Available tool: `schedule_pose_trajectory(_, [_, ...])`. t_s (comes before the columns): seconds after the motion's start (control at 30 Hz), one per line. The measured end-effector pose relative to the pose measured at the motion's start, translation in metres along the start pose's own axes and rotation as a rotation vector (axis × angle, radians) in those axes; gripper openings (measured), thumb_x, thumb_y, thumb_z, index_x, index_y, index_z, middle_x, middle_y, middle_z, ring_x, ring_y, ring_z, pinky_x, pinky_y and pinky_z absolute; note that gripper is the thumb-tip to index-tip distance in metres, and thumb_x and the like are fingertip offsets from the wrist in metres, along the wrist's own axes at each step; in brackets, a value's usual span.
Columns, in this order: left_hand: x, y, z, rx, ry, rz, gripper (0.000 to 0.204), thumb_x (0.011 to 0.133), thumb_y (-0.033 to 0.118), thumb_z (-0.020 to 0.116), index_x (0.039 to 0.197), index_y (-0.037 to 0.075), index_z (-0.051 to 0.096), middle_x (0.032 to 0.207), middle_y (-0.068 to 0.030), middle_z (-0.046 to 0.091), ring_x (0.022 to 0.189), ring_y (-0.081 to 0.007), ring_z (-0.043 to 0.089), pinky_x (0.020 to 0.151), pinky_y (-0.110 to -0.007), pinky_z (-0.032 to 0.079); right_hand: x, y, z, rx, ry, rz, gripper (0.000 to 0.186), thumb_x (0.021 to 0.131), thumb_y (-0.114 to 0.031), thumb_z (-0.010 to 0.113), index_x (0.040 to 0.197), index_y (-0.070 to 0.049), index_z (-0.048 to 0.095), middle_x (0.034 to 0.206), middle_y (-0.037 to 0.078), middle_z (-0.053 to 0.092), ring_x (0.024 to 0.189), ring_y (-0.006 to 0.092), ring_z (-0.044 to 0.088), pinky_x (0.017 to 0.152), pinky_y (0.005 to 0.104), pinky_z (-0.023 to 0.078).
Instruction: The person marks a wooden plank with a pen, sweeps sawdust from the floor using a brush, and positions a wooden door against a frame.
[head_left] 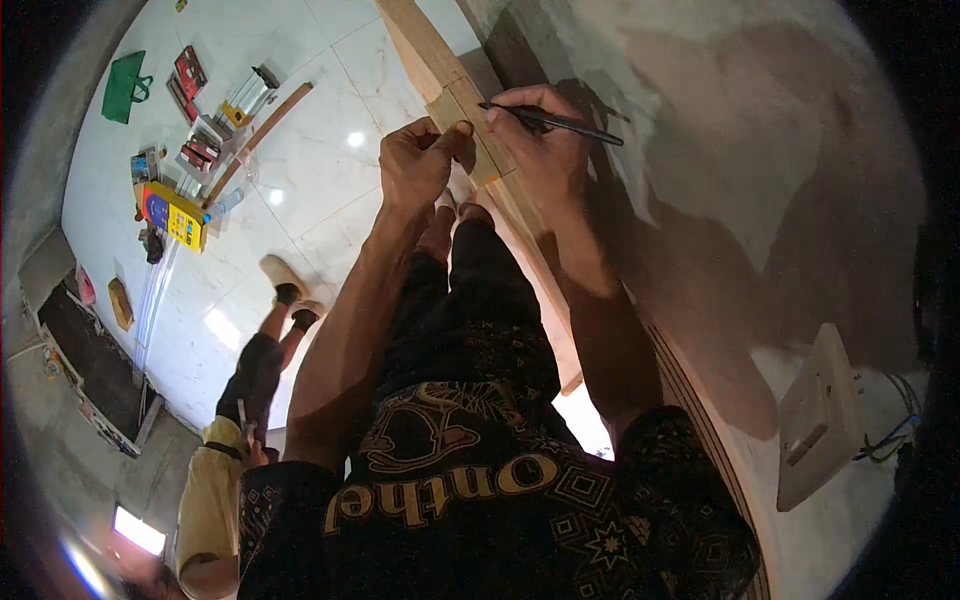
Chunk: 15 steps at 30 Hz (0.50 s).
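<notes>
My left hand [419, 166] grips the near edge of a thin, flat wooden piece [488, 160] lying against a long pale timber [418, 45] beside the wall, its thumb resting on the piece. My right hand [545, 155] holds a slim black pen [583, 130], whose tip is at the wooden piece near a dark line along it. Both forearms reach up from the lower part of the view, either side of my dark patterned shirt.
A co-worker [208, 500] stands at lower left. On the tiled floor [340, 250] lie a green bag [125, 87], several boxes [175, 215], tools and a brown strip [265, 130]. The wall [720, 170] fills the right, with a switch plate [815, 420] and loose wires.
</notes>
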<state>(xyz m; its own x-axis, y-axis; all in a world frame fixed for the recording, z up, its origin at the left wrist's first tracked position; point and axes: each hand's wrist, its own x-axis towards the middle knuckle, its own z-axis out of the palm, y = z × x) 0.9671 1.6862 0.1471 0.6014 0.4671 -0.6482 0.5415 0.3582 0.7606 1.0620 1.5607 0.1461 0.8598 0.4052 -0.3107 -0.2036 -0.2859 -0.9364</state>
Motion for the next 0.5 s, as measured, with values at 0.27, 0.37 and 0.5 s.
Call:
schedule_pose_trajectory(0.27, [0.0034, -0.0055, 0.0015, -0.042, -0.012, 0.024, 0.025, 0.088, 0.023, 0.073, 0.086, -0.002, 0.069, 0.077, -0.0076, 0.069, 0.069, -0.0135, 0.060, 0.066, -0.029, 0.047, 0.0012, 0.0012, 0.0041, -0.024, -0.078, -0.021, 0.016, 0.084, -0.014, 0.072, 0.096, -0.004, 0.065, 0.087, 0.006, 0.067, 0.082, 0.0128, 0.063, 0.075, 0.0303, 0.052])
schedule_pose_trajectory(0.37, [0.0036, -0.0069, -0.0006, -0.057, -0.027, 0.043, 0.024, 0.089, 0.022, 0.072, 0.085, -0.002, 0.069, 0.076, -0.0077, 0.069, 0.069, -0.0138, 0.060, 0.066, -0.029, 0.047, 0.0019, 0.0011, 0.0057, -0.026, -0.082, 0.003, 0.016, 0.085, -0.013, 0.071, 0.097, -0.004, 0.065, 0.088, 0.006, 0.067, 0.082, 0.0125, 0.063, 0.075, 0.0301, 0.052])
schedule_pose_trajectory(0.5, [-0.0013, 0.0016, 0.0024, -0.017, -0.007, 0.038, 0.022, 0.089, 0.020, 0.071, 0.086, -0.002, 0.068, 0.076, -0.0077, 0.069, 0.069, -0.0140, 0.060, 0.067, -0.030, 0.047, 0.0045, -0.0003, 0.0052, -0.085, -0.041, -0.094, 0.014, 0.081, -0.005, 0.074, 0.093, -0.001, 0.067, 0.079, 0.006, 0.071, 0.074, 0.0102, 0.065, 0.067, 0.0246, 0.052])
